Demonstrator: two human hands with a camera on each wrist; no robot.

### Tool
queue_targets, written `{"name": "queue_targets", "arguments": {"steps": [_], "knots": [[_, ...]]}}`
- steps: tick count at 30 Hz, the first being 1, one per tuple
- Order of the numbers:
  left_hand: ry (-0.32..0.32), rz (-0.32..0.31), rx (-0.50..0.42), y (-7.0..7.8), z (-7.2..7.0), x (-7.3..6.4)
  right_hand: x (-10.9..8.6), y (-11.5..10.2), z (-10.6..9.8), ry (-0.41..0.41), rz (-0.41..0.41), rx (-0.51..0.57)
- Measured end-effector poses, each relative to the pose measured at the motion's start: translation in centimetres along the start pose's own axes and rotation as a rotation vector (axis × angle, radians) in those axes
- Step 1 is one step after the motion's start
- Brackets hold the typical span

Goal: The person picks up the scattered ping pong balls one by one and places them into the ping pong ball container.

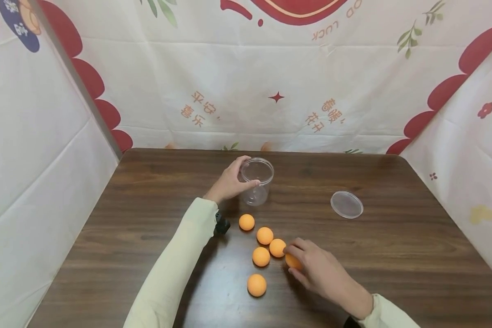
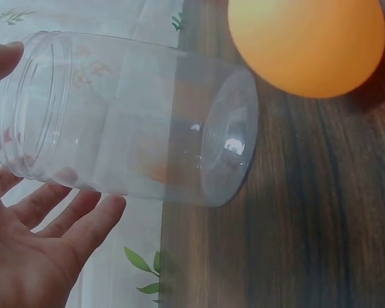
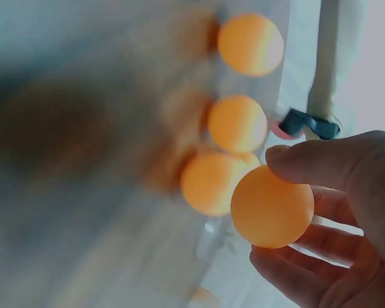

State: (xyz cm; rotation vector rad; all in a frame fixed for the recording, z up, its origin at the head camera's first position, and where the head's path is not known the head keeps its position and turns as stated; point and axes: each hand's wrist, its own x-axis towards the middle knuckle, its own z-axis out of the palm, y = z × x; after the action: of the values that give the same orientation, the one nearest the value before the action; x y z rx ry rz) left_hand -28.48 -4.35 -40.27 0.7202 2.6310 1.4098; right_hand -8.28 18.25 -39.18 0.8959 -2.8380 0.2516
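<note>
A clear plastic jar (image 1: 257,193), mouth up and with no lid on, stands toward the far side of the table. My left hand (image 1: 231,181) grips it near the threaded rim, thumb on one side and fingers on the other. Inside the jar (image 2: 147,122) no ball shows. Between thumb and fingers, my right hand (image 1: 321,273) pinches an orange ping-pong ball (image 3: 272,206). Several more orange balls lie loose on the table between the hands, one ball (image 1: 277,248) right beside the pinched one and another ball (image 1: 247,222) nearest the jar.
A round clear lid (image 1: 346,204) lies flat to the right of the jar. The dark wood table (image 1: 393,237) is bounded by a printed white cloth (image 1: 238,68) behind and at both sides. One ball (image 1: 256,285) lies closest to the front.
</note>
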Motion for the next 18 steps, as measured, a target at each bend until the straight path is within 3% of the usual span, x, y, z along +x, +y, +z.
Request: {"name": "queue_targets", "arguments": {"steps": [18], "knots": [[0.01,0.017,0.011,-0.3,0.2,0.1,4.6,4.1,-4.5,-0.036,-0.016,-0.003]]}}
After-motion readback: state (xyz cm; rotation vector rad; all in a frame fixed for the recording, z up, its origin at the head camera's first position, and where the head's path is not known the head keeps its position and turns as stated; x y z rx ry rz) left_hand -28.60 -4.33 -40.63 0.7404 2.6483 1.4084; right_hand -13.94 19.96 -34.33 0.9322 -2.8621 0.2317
